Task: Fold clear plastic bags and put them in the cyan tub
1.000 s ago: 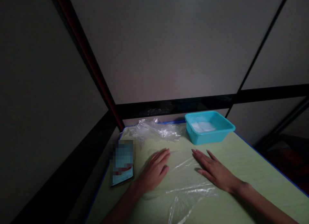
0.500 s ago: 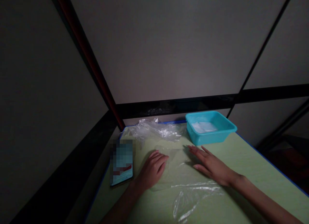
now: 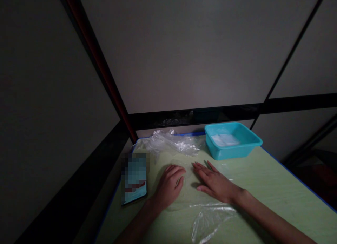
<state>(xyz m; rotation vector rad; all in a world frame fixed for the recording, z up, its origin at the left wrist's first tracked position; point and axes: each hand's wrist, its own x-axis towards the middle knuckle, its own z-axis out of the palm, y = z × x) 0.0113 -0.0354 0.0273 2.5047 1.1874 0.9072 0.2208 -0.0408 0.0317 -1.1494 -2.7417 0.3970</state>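
Observation:
A clear plastic bag (image 3: pixel 210 221) lies flat on the table, its front part wrinkled and shiny. My left hand (image 3: pixel 170 186) rests on the bag's left side, fingers loosely bent and thumb apart, holding nothing that I can see. To its right, my right hand (image 3: pixel 214 180) is palm down over the bag with fingers stretched out and spread. A small gap separates the two hands. Behind them is a crumpled heap of clear plastic (image 3: pixel 175 142).
A turquoise basin (image 3: pixel 234 152) with a folded white item (image 3: pixel 225 140) inside stands at the back right. A phone or tablet (image 3: pixel 135 179), its screen blurred out, lies at the left edge of the green table (image 3: pixel 276 195). Dark-banded panels (image 3: pixel 195 61) rise behind the table.
My right hand has slid left over the plastic, closer to my left hand. My left thumb stands a little farther from its fingers. The view has shifted slightly.

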